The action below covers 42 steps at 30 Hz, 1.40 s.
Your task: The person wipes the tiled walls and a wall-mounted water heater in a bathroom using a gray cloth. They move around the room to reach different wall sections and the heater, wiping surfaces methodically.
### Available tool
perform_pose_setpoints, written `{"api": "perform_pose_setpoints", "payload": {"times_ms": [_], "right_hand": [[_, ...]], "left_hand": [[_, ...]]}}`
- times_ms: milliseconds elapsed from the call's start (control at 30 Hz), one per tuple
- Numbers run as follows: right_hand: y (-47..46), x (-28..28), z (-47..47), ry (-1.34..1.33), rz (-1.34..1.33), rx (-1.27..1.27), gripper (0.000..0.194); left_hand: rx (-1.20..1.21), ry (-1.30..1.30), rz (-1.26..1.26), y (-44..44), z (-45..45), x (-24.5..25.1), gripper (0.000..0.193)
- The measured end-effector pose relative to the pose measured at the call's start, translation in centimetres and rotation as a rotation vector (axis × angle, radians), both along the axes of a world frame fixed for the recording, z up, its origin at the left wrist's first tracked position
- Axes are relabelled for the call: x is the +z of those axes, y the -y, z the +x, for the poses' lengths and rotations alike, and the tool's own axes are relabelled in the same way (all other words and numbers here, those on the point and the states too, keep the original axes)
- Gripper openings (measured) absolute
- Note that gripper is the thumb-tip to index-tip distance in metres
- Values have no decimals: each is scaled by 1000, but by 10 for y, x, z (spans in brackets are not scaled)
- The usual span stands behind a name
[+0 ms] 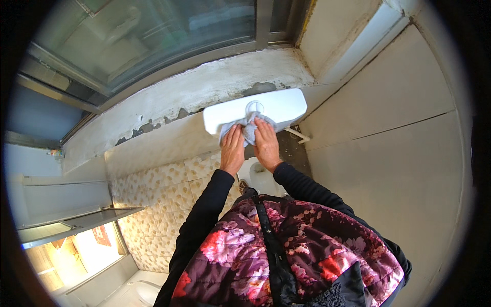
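Note:
A white toilet cistern [226,111] stands against the wall before me, with a round flush button [254,107] in its lid. Both my hands press a light grey cloth [250,134] against the cistern's front edge, just below the button. My left hand [232,150] grips the cloth's left part, and my right hand [267,145] grips its right part. The cloth is bunched up between them and partly covered by the fingers. Below my wrists a white squat toilet pan [261,177] is partly visible, set in the floor.
A white pipe [299,135] sticks out to the right of the cistern. Behind it runs a window sill [184,92] with flaking paint, under a metal-framed window [165,42]. A tiled wall [391,161] rises on the right. Patterned floor tiles [161,192] lead left towards a bright doorway [76,257].

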State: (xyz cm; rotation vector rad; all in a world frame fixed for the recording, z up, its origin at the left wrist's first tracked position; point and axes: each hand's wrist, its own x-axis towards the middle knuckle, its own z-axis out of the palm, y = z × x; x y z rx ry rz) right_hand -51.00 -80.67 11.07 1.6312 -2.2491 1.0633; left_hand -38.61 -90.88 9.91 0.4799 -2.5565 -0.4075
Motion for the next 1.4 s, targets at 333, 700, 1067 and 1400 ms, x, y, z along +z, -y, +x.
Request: {"api": "perform_pose_setpoints", "payload": {"times_ms": [333,700,1067,1400], "right_hand": [[104,12,21,-87,85,193,51],[68,3,-91,-144,161,-128,53],[-38,5,-128,-15,120,-348,58],[-24,6,-29,25,40,-89,54]], "left_hand": [[215,-74,37,67,33,2,45],[123,-85,17,52,-96,-5,42],[-78,-74,43,-38,-166,4,44],[-4,-24,34,-27,-38,-5,48]]}}
